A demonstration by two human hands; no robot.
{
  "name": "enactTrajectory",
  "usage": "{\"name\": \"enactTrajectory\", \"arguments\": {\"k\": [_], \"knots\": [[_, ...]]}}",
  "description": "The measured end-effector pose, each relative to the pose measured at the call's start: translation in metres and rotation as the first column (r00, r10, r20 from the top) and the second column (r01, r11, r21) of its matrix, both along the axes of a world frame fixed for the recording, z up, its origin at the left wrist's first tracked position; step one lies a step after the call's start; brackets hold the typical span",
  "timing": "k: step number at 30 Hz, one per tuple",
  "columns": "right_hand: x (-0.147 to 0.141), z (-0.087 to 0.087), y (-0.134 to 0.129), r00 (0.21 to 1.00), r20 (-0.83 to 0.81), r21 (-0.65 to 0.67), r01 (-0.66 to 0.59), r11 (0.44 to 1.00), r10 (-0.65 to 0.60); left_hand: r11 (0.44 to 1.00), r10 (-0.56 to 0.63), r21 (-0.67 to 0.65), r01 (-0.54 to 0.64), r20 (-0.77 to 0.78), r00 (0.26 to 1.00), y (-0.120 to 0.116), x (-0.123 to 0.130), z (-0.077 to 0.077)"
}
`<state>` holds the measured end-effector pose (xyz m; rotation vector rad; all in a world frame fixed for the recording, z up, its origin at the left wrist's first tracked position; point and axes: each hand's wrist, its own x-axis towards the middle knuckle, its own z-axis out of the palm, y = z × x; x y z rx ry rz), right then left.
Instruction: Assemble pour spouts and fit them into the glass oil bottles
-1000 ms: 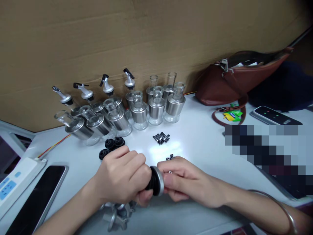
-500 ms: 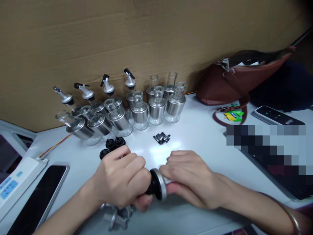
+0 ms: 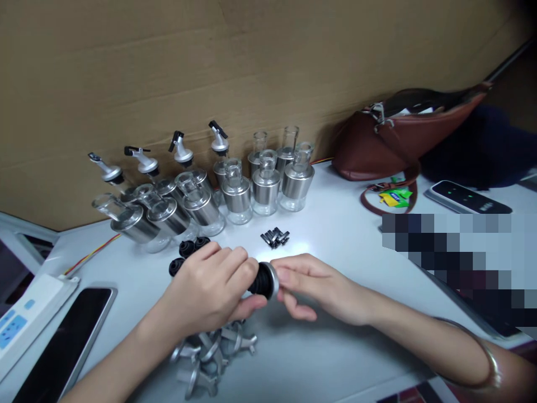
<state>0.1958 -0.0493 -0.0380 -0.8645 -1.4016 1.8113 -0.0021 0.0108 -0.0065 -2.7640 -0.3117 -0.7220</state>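
Note:
My left hand point(image 3: 220, 288) is closed around the black ribbed stopper point(image 3: 263, 281) of a bottle pourer, over the middle of the table. My right hand point(image 3: 319, 285) pinches the silver pourer top point(image 3: 274, 281) at its other side, with its lower fingers loosely curled. The stopper and the silver disc sit against each other; the spout is hidden behind my right fingers. Below my left hand lies a pile of silver pourer tops point(image 3: 210, 352). Several black stoppers point(image 3: 187, 249) lie just beyond that hand, partly covered by it. Small black levers point(image 3: 275, 238) form a heap farther back.
Glass bottles with steel sleeves point(image 3: 237, 193) stand in rows at the back, several with pourers fitted. A cardboard wall point(image 3: 168, 67) rises behind. On the left are a phone point(image 3: 67, 336) and a power strip point(image 3: 29, 308); a brown handbag point(image 3: 369, 145) rests at right.
Both hands have risen slightly with the pourer, uncovering more of the silver tops below. My right hand has loosened from a tight fist into a fingertip pinch, and the view has shifted slightly.

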Motion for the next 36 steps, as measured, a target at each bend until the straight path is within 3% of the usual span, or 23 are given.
{"name": "enactTrajectory", "arguments": {"k": [2, 5, 8, 11, 12, 14, 16, 17, 18, 19, 21, 22, 24, 27, 29, 32, 34, 35, 36], "knots": [[-0.002, -0.005, 0.002, 0.987, -0.152, -0.179, -0.084, 0.98, 0.056, 1.0, -0.015, -0.02, 0.015, -0.028, 0.999, 0.002, 0.001, -0.002], [-0.005, -0.009, 0.003, 0.979, -0.202, -0.21, -0.083, 0.974, 0.04, 0.998, -0.031, -0.053, 0.028, -0.062, 0.998, 0.006, 0.0, -0.002], [-0.007, -0.005, 0.0, 0.997, -0.067, -0.072, 0.019, 0.997, -0.024, 0.996, -0.039, -0.084, 0.033, -0.071, 0.997, 0.009, -0.001, 0.001], [-0.005, 0.0, -0.003, 0.973, 0.181, 0.225, 0.1, 0.969, -0.142, 0.994, -0.037, -0.104, 0.031, -0.057, 0.998, 0.01, -0.001, 0.005], [-0.004, 0.002, -0.003, 0.948, 0.245, 0.362, 0.107, 0.926, -0.205, 0.994, -0.038, -0.109, 0.032, -0.049, 0.998, 0.01, -0.001, 0.005], [-0.002, 0.004, -0.003, 0.894, 0.283, 0.633, 0.098, 0.768, -0.348, 0.992, -0.049, -0.121, 0.046, -0.027, 0.998, 0.009, -0.001, 0.007], [-0.002, 0.005, -0.004, 0.864, 0.248, 0.781, 0.089, 0.618, -0.438, 0.989, -0.067, -0.133, 0.065, -0.011, 0.998, 0.008, -0.001, 0.009], [-0.002, 0.006, -0.004, 0.866, 0.239, 0.778, 0.101, 0.621, -0.44, 0.989, -0.069, -0.135, 0.068, -0.005, 0.998, 0.007, -0.001, 0.009], [-0.002, 0.006, -0.005, 0.882, 0.238, 0.715, 0.125, 0.688, -0.407, 0.989, -0.066, -0.13, 0.065, -0.001, 0.998, 0.007, -0.001, 0.009], [-0.003, 0.007, -0.005, 0.912, 0.225, 0.592, 0.151, 0.791, -0.343, 0.992, -0.054, -0.118, 0.054, 0.0, 0.999, 0.006, -0.001, 0.009], [-0.004, 0.006, -0.005, 0.979, 0.115, 0.22, 0.142, 0.965, -0.171, 0.996, -0.022, -0.082, 0.022, 0.002, 1.0, 0.003, 0.0, 0.006], [-0.005, 0.004, -0.004, 0.995, 0.013, 0.037, 0.097, 0.995, -0.098, 0.998, -0.015, -0.068, 0.015, 0.003, 1.0, 0.002, 0.001, 0.004], [-0.005, 0.0, -0.002, 0.981, -0.193, -0.212, -0.032, 0.977, -0.01, 0.998, -0.032, -0.061, 0.032, 0.015, 0.999, 0.0, 0.003, 0.0], [-0.007, -0.005, -0.001, 0.95, -0.31, -0.345, -0.138, 0.928, 0.025, 0.99, -0.093, -0.109, 0.093, 0.011, 0.996, -0.001, 0.004, -0.002], [-0.009, -0.004, -0.002, 0.956, -0.293, -0.323, -0.104, 0.941, 0.005, 0.984, -0.109, -0.14, 0.107, -0.004, 0.994, 0.0, 0.002, 0.001], [-0.012, 0.002, -0.006, 0.977, -0.205, -0.175, 0.018, 0.984, -0.054, 0.986, -0.097, -0.138, 0.093, -0.025, 0.995, 0.001, -0.001, 0.01], [-0.012, 0.008, -0.008, 0.992, -0.052, 0.042, 0.118, 0.992, -0.116, 0.989, -0.084, -0.129, 0.079, -0.037, 0.996, 0.002, -0.003, 0.015], [-0.011, 0.011, -0.009, 0.984, 0.036, 0.218, 0.163, 0.962, -0.175, 0.988, -0.083, -0.135, 0.077, -0.037, 0.996, 0.002, -0.004, 0.017], [-0.01, 0.013, -0.01, 0.962, 0.107, 0.419, 0.187, 0.888, -0.253, 0.986, -0.085, -0.149, 0.08, -0.033, 0.996, 0.003, -0.004, 0.018]]}}
